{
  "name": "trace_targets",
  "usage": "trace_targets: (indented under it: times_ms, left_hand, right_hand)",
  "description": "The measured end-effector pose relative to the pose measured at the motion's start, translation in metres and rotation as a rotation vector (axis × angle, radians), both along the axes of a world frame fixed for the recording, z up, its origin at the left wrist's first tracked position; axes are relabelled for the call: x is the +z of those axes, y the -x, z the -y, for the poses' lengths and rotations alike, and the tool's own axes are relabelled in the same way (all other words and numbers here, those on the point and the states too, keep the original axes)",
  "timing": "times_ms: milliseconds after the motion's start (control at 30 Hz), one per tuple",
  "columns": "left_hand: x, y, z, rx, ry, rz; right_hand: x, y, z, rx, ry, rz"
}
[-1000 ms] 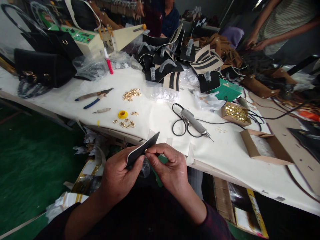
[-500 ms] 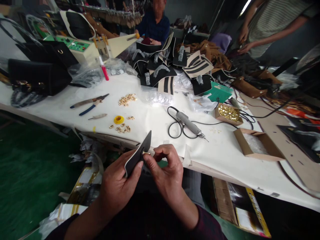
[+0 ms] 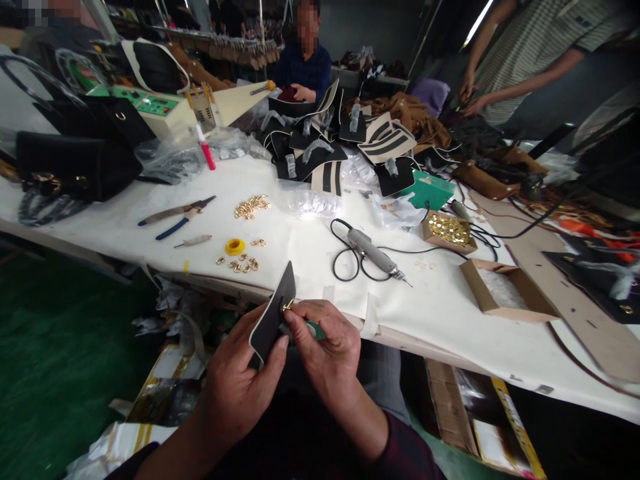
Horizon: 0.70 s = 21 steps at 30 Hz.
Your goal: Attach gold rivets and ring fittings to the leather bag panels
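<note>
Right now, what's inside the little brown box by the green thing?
Lots of small, shiny gold pieces are in the brown box. Only the top ones show; they cover the bottom, so I can't see what's underneath.

White table point(image 3: 300, 260): pliers point(image 3: 183, 217), yellow roll point(image 3: 235, 247), screwdriver point(image 3: 373, 253).

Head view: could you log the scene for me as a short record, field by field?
Left hand: grips black panel
Right hand: pinches gold fitting against the panel's face
Table, left: pliers, yellow roll, loose gold pieces
Table, middle: corded tool
Table, right: small box of gold discs
</note>
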State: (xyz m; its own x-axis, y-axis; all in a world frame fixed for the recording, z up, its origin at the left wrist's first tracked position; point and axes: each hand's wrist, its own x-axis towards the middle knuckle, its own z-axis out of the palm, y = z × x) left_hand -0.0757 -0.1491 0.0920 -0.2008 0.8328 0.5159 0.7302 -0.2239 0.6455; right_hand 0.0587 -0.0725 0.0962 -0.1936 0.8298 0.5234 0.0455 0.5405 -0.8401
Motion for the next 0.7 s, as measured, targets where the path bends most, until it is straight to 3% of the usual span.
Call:
trace_targets:
  times_ms: [200,400,567,700]
  left_hand:
    - [-0.003,0.0,0.005,-0.033,0.081,-0.065]
    - [-0.002,0.004,0.009,-0.088,0.185,-0.129]
    - [-0.005,0.001,0.009,-0.049,0.22,-0.157]
    - [-0.009,-0.001,0.007,-0.054,0.198,-0.225]
  right_hand:
    - [-0.001,-0.003,0.0,0.053,0.093,0.019]
    - [-0.003,-0.014,0.0,0.284,0.067,0.123]
    - [-0.01,-0.006,0.007,0.152,0.043,0.118]
    - [-0.004,-0.004,0.008,0.044,0.075,0.14]
